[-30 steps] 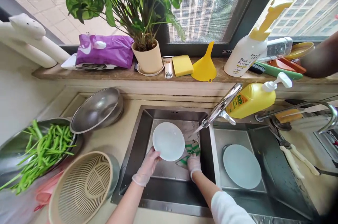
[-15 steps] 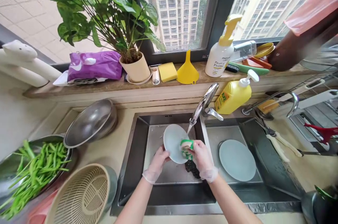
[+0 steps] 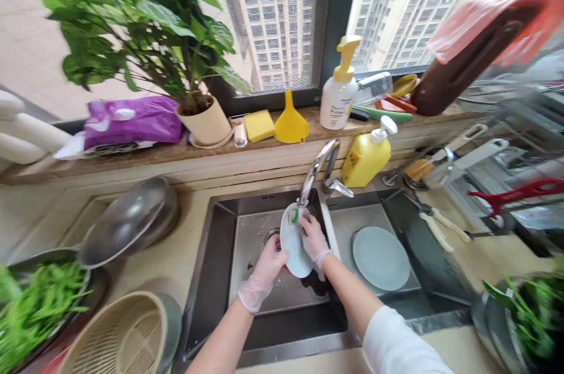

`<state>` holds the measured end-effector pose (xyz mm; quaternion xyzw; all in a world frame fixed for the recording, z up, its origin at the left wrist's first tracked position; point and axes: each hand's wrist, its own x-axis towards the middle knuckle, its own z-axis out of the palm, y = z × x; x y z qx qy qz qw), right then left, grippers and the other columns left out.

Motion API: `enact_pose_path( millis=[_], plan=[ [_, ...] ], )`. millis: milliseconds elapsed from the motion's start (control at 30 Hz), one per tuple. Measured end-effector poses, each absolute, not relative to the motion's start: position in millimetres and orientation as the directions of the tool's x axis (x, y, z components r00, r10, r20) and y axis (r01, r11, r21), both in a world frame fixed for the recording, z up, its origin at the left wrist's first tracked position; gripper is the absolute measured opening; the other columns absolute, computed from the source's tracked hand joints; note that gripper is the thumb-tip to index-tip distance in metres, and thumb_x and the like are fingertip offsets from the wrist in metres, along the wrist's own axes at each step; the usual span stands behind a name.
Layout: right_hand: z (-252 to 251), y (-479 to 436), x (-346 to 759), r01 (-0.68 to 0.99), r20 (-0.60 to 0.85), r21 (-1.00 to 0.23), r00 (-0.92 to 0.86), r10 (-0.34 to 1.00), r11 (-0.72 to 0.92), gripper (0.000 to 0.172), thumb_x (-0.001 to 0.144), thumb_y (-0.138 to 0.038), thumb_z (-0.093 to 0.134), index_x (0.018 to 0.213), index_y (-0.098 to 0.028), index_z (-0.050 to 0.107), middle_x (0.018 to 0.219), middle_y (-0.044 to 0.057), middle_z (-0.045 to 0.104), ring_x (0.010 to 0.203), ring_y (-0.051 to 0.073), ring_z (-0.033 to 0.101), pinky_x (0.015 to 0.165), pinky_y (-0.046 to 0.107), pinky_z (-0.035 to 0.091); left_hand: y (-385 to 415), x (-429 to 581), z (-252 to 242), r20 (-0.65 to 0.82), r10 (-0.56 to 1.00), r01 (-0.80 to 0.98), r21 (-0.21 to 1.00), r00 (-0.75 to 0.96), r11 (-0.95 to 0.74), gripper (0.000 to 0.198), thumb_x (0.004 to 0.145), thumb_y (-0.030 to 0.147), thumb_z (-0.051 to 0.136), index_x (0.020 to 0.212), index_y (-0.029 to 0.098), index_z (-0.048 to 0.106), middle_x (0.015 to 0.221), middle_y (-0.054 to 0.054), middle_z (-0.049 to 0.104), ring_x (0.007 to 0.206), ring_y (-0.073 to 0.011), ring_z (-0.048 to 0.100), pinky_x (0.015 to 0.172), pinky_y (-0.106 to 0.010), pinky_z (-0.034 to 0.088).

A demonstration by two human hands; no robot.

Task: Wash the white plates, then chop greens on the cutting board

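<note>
Lower centre, the left hand's fingers pinch the pale plate (image 3: 292,245) by its rim; the right hand (image 3: 316,243) pinches a sponge (image 3: 294,217) against it — higher than half a second ago, so scrubbing reaches another patch — below the faucet (image 3: 314,167).

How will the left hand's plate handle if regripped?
The plate is probably slippery, being just below the faucet in a gloved left hand. It seems stiff: its outline shows no sag. Its ceramic-like look suggests it might chip against the sink.
</note>
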<state>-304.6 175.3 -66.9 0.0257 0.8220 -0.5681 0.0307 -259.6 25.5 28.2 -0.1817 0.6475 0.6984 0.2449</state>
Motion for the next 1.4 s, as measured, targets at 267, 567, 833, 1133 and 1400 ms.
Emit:
enact_pose_path(
  millis=[267, 567, 833, 1133, 1400],
  plan=[
    [-71, 149, -243, 0.312, -0.284, -0.928, -0.946, 0.155, 0.203, 0.034, 0.074, -0.008, 0.065, 0.102, -0.026, 0.069, 0.084, -0.004, 0.072, 0.077, 0.016, 0.068, 0.074, 0.029, 0.057, 28, -274, 1, -0.654, 0.067, -0.649, 0.756, -0.753, 0.088, 0.057, 0.055, 0.034, 0.076, 0.105, 0.021, 0.05, 0.089, -0.003, 0.067, 0.07, -0.0246, 0.069, 0.051, -0.034, 0.059],
    [-64, 161, -297, 0.38, -0.344, -0.923, -0.885, 0.313, 0.06, 0.041, 0.075, -0.011, 0.049, 0.111, -0.023, 0.063, 0.108, 0.006, 0.07, 0.099, 0.02, 0.065, 0.093, 0.036, 0.052, 44, -252, 24, -0.572, 0.102, -0.558, 0.819, -0.814, 0.135, 0.049, 0.058, 0.03, 0.07, 0.104, 0.019, 0.057, 0.097, -0.007, 0.07, 0.078, -0.0262, 0.07, 0.047, -0.028, 0.056],
    [-65, 156, -254, 0.484, -0.456, -0.864, -0.87, 0.187, 0.143, 0.025, 0.064, -0.005, 0.064, 0.081, -0.023, 0.068, 0.076, -0.003, 0.069, 0.073, 0.017, 0.065, 0.076, 0.03, 0.053, 31, -261, 2, -0.599, 0.079, -0.593, 0.8, -0.797, 0.089, 0.054, 0.062, 0.043, 0.072, 0.107, 0.02, 0.052, 0.107, -0.012, 0.068, 0.084, -0.0311, 0.072, 0.047, -0.032, 0.057],
    [-66, 149, -306, 0.566, -0.515, -0.823, -0.779, 0.359, 0.047, 0.03, 0.097, -0.036, 0.064, 0.12, -0.017, 0.063, 0.12, 0.007, 0.066, 0.101, 0.021, 0.066, 0.086, 0.042, 0.058, 20, -248, 6, -0.653, 0.191, -0.636, 0.757, -0.733, 0.149, 0.058, 0.064, 0.045, 0.079, 0.11, 0.019, 0.055, 0.107, -0.013, 0.069, 0.085, -0.03, 0.071, 0.053, -0.031, 0.058],
    [-61, 146, -299, 0.485, -0.467, -0.874, -0.86, 0.207, 0.041, 0.026, 0.092, -0.029, 0.069, 0.115, -0.017, 0.067, 0.11, 0.006, 0.07, 0.093, 0.018, 0.068, 0.083, 0.037, 0.058, 24, -255, 13, -0.606, 0.182, -0.594, 0.795, -0.774, 0.123, 0.058, 0.067, 0.046, 0.08, 0.113, 0.017, 0.061, 0.105, -0.012, 0.07, 0.09, -0.0293, 0.07, 0.055, -0.031, 0.058]
  ],
)
